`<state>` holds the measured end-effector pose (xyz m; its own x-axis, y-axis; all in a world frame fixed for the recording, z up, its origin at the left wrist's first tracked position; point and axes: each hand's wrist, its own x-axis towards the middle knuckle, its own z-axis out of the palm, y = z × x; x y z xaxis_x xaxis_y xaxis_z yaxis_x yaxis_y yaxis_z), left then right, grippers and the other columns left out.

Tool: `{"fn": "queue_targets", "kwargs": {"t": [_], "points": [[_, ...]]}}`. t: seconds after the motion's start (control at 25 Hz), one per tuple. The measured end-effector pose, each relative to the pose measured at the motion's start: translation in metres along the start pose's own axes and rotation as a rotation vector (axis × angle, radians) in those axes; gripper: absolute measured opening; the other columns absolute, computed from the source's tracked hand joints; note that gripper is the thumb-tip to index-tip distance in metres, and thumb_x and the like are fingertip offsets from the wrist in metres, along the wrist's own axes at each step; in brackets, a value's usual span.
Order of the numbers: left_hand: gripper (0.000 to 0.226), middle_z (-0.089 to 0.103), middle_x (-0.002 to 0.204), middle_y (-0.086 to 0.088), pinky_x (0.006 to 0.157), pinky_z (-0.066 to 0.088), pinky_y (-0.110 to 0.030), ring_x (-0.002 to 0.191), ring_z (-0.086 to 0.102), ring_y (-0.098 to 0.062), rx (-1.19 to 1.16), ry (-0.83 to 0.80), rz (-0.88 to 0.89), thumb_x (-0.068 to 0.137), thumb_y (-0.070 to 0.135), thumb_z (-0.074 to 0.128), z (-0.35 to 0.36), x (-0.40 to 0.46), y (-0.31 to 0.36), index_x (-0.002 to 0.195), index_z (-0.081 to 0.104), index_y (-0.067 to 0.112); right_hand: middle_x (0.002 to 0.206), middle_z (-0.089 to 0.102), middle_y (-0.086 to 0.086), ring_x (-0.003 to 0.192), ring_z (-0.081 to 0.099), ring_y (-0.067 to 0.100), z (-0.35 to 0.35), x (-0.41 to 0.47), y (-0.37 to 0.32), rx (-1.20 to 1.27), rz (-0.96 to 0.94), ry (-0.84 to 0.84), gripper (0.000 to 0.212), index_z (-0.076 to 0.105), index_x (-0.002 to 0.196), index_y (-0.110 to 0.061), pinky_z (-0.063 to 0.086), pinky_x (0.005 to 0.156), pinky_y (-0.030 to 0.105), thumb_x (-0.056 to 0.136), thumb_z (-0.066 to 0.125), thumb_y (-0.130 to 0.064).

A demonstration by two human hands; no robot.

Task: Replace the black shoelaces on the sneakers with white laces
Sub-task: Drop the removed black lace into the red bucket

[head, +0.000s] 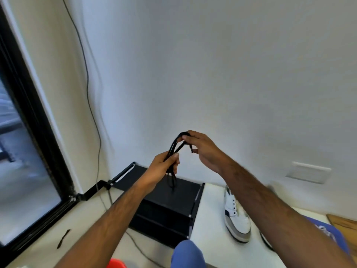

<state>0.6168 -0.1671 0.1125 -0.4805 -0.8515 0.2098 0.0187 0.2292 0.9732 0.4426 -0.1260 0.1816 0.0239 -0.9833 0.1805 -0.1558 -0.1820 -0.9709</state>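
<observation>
In front of the plain white wall, above a black box-like case (170, 207) that stands on the pale floor, both hands are raised and share a bundle of thin black shoelaces (174, 149). The case is closed on top, and nothing of its inside shows; the lower ends of the laces dangle in front of its lid, and whether they touch it cannot be told.

The laces are folded into a long loop of several strands. The left hand (164, 168) is curled round the lower part of the bundle, thumb on top. The right hand (201, 149) pinches the top bend of the loop between thumb and fingertips, with a short lace end hanging beside its palm.

To the right of the case, on the floor, lies a white low-top sneaker with grey and navy panels (236, 215). Its eyelets show as dark dots, and no lace can be made out in them. The right forearm crosses in front of its heel side, and a dark rim of something just beside it is mostly hidden by that arm.

A small black scrap (63, 238) lies on the floor near the dark-framed window (34, 132). A blue patterned cloth (328, 233) at the right and a blue-clad knee (188, 254) at the bottom are cut off or blurred.
</observation>
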Motion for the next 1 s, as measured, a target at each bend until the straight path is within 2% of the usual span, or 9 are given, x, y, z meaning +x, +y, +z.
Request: {"fn": "queue_targets", "kwargs": {"t": [0.12, 0.28, 0.36, 0.44, 0.56, 0.64, 0.76, 0.88, 1.0], "points": [[0.035, 0.066, 0.086, -0.003, 0.086, 0.050, -0.042, 0.085, 0.063, -0.022, -0.143, 0.172, 0.017, 0.098, 0.041, 0.052, -0.039, -0.016, -0.019, 0.085, 0.064, 0.011, 0.101, 0.072, -0.010, 0.102, 0.059, 0.014, 0.016, 0.012, 0.036, 0.155, 0.150, 0.053, 0.015, 0.072, 0.092, -0.021, 0.040, 0.088, 0.031, 0.100, 0.059, -0.022], [0.045, 0.072, 0.116, -0.014, 0.105, 0.047, -0.043, 0.115, 0.063, -0.027, -0.387, 0.359, 0.051, 0.109, 0.030, 0.040, -0.066, -0.031, -0.031, 0.084, 0.076, 0.020, 0.101, 0.069, 0.004, 0.100, 0.067, 0.020, 0.085, 0.017, 0.093, 0.418, 0.398, -0.102, 0.008, 0.067, 0.093, -0.014, 0.052, 0.082, 0.030, 0.098, 0.062, -0.017], [0.046, 0.071, 0.090, -0.010, 0.100, 0.048, -0.046, 0.092, 0.065, -0.027, -0.611, 0.437, 0.039, 0.108, 0.029, 0.041, -0.071, -0.036, -0.036, 0.073, 0.069, 0.018, 0.110, 0.067, 0.007, 0.111, 0.067, 0.027, 0.126, 0.018, 0.118, 0.499, 0.471, -0.159, 0.003, 0.063, 0.098, -0.014, 0.054, 0.098, 0.042, 0.096, 0.063, -0.015], [0.038, 0.052, 0.067, -0.001, 0.077, 0.053, -0.040, 0.063, 0.051, -0.018, -0.742, 0.540, 0.023, 0.107, 0.028, 0.044, -0.075, -0.040, -0.042, 0.072, 0.052, 0.017, 0.114, 0.065, 0.010, 0.108, 0.068, 0.034, 0.158, 0.018, 0.135, 0.596, 0.517, -0.226, 0.014, 0.061, 0.109, -0.010, 0.048, 0.106, 0.056, 0.096, 0.057, -0.012], [0.029, 0.042, 0.064, 0.004, 0.061, 0.040, -0.031, 0.057, 0.039, -0.013, -0.485, 0.707, -0.069, 0.105, 0.029, 0.044, -0.092, -0.053, -0.073, 0.077, 0.045, 0.019, 0.101, 0.064, 0.014, 0.087, 0.068, 0.032, 0.192, 0.019, 0.150, 0.717, 0.576, -0.334, 0.024, 0.059, 0.119, -0.007, 0.060, 0.088, 0.050, 0.099, 0.047, -0.010], [0.027, 0.047, 0.070, 0.001, 0.068, 0.041, -0.037, 0.066, 0.045, -0.016, -0.115, 0.696, -0.151, 0.101, 0.034, 0.043, -0.105, -0.067, -0.104, 0.079, 0.048, 0.019, 0.094, 0.064, 0.012, 0.078, 0.068, 0.027, 0.209, 0.020, 0.162, 0.624, 0.633, -0.357, 0.027, 0.060, 0.124, -0.007, 0.062, 0.072, 0.041, 0.101, 0.048, -0.011], [0.027, 0.061, 0.083, -0.003, 0.088, 0.042, -0.044, 0.082, 0.058, -0.020, 0.338, 0.492, -0.353, 0.101, 0.031, 0.042, -0.123, -0.088, -0.149, 0.083, 0.056, 0.017, 0.084, 0.061, 0.010, 0.069, 0.064, 0.017, 0.228, 0.018, 0.185, 0.412, 0.739, -0.465, 0.022, 0.059, 0.118, -0.004, 0.054, 0.060, 0.028, 0.101, 0.047, -0.011], [0.025, 0.064, 0.088, -0.005, 0.084, 0.045, -0.045, 0.085, 0.059, -0.021, 0.340, 0.401, -0.494, 0.097, 0.023, 0.039, -0.145, -0.118, -0.184, 0.081, 0.059, 0.020, 0.089, 0.064, 0.009, 0.067, 0.056, 0.010, 0.240, 0.017, 0.214, 0.348, 0.834, -0.655, 0.010, 0.060, 0.108, -0.008, 0.046, 0.056, 0.021, 0.100, 0.056, -0.013], [0.022, 0.062, 0.090, -0.008, 0.072, 0.044, -0.034, 0.080, 0.056, -0.021, 0.354, 0.258, -0.629, 0.098, 0.006, 0.039, -0.168, -0.150, -0.214, 0.089, 0.059, 0.012, 0.086, 0.067, 0.005, 0.069, 0.057, 0.008, 0.257, 0.011, 0.248, 0.169, 0.771, -0.716, 0.008, 0.067, 0.103, -0.007, 0.048, 0.059, 0.019, 0.096, 0.066, -0.006]]}}
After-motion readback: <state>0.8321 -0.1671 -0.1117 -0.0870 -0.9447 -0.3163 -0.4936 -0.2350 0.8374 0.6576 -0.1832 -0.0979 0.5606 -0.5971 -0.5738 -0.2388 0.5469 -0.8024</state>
